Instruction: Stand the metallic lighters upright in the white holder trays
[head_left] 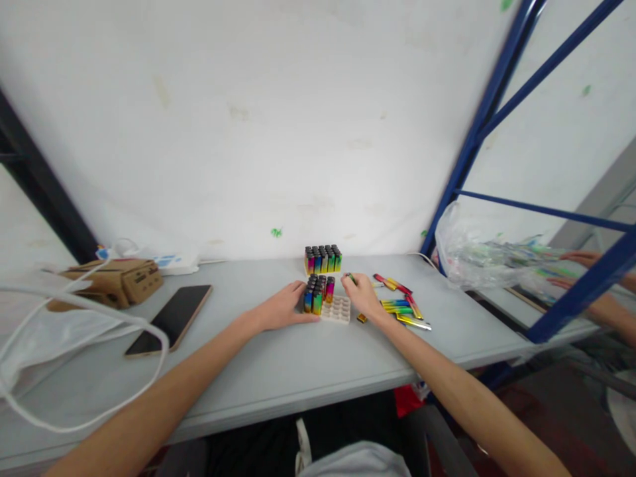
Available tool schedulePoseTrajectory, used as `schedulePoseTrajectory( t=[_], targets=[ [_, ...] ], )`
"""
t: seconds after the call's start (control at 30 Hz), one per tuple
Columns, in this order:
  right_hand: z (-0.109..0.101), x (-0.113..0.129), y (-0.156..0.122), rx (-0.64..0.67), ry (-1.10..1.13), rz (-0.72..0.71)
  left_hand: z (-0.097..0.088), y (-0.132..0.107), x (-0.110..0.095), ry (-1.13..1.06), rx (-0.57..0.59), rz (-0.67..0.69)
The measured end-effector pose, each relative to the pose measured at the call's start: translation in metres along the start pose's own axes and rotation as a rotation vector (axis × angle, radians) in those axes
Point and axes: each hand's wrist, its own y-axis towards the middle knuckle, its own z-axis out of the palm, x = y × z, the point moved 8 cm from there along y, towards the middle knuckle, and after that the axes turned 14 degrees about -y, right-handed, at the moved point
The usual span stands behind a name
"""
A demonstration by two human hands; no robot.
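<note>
A white tray [338,310] with round-cornered slots stands on the grey desk, its left part filled with upright lighters [314,295] in shiny blue, green and pink wraps with black tops. My left hand [285,308] grips the tray's left end, thumb along the front and fingers behind. Just right of the tray, my right hand [362,293] is closed around a lighter [350,278], of which only a dark, greenish end shows. Behind them sits a full block of rainbow lighters [323,260]. Loose lighters [397,306] lie to the right of my right hand.
On the left lie a phone [171,319], a cardboard box [119,281], a white power strip [176,264] and a looping white cable [163,358]. A blue metal frame [470,149] rises at the right, beside a clear plastic bag [457,252]. Another person's hands [581,275] are beyond it.
</note>
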Motion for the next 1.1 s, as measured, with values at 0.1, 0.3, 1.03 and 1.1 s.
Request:
schedulePoseTrajectory(
  t=[0.1, 0.3, 1.03, 1.1],
  targets=[
    [-0.002, 0.005, -0.001, 0.016, 0.018, -0.02, 0.0, -0.001, -0.001, 0.013, 0.0, -0.002],
    [-0.004, 0.008, -0.001, -0.002, -0.015, -0.052, 0.0, -0.001, -0.001, 0.004, -0.003, -0.008],
    [-0.012, 0.025, -0.008, 0.165, -0.438, -0.385, 0.0, 0.0, -0.002, -0.014, -0.009, 0.008],
    [-0.006, 0.024, -0.01, 0.243, -0.41, -0.376, 0.001, 0.0, -0.001, -0.004, -0.005, 0.006]
  ],
)
